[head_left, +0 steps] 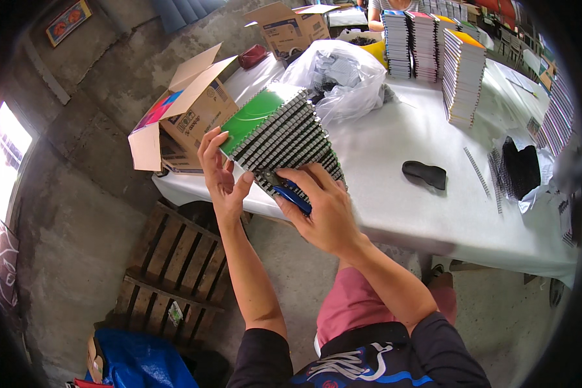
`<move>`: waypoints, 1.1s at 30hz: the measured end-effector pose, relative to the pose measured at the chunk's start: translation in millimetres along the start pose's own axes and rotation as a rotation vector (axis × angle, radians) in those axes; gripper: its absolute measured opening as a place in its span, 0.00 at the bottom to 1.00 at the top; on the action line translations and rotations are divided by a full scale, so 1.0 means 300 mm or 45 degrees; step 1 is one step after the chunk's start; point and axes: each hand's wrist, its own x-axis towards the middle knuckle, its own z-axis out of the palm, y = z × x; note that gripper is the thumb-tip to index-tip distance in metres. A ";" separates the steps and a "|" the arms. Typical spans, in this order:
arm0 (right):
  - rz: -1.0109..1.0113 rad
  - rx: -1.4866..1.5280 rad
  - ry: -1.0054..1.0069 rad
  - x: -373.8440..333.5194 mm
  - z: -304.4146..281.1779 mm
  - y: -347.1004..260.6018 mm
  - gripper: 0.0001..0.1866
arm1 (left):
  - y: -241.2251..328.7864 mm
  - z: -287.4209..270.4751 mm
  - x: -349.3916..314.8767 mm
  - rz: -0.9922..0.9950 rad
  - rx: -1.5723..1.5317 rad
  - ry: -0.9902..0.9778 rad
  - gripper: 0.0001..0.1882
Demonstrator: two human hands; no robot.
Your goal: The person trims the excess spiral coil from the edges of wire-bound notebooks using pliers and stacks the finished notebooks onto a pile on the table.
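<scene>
A tall stack of spiral-bound notebooks (291, 137) with a green cover on top stands at the table's near edge, its coil spines facing me. My left hand (225, 174) grips the near left corner of the stack, fingertips at the green cover and thumb by the coils. In my right hand (323, 210) is a blue-handled hand tool (293, 199), seemingly pliers or cutters. Its dark head is at the coil ends near my left thumb; the jaws are too small to make out.
An open cardboard box (197, 119) stands left of the stack. Behind is a clear plastic bag (343, 74) of scraps. More notebook stacks (462, 81) stand at the right, near a black curved object (424, 174) and loose coils (477, 171). A wooden pallet (168, 271) lies below. Another person (394, 5) is across the table.
</scene>
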 end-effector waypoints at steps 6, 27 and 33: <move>-0.030 0.048 0.019 0.004 -0.015 -0.017 0.16 | 0.002 0.004 -0.001 0.014 0.004 0.004 0.39; -0.012 0.021 0.033 -0.012 -0.006 0.010 0.19 | -0.005 -0.014 -0.003 -0.041 -0.077 0.010 0.33; -0.204 -0.212 0.109 -0.024 -0.006 0.009 0.22 | 0.007 -0.009 0.000 -0.042 -0.006 0.001 0.33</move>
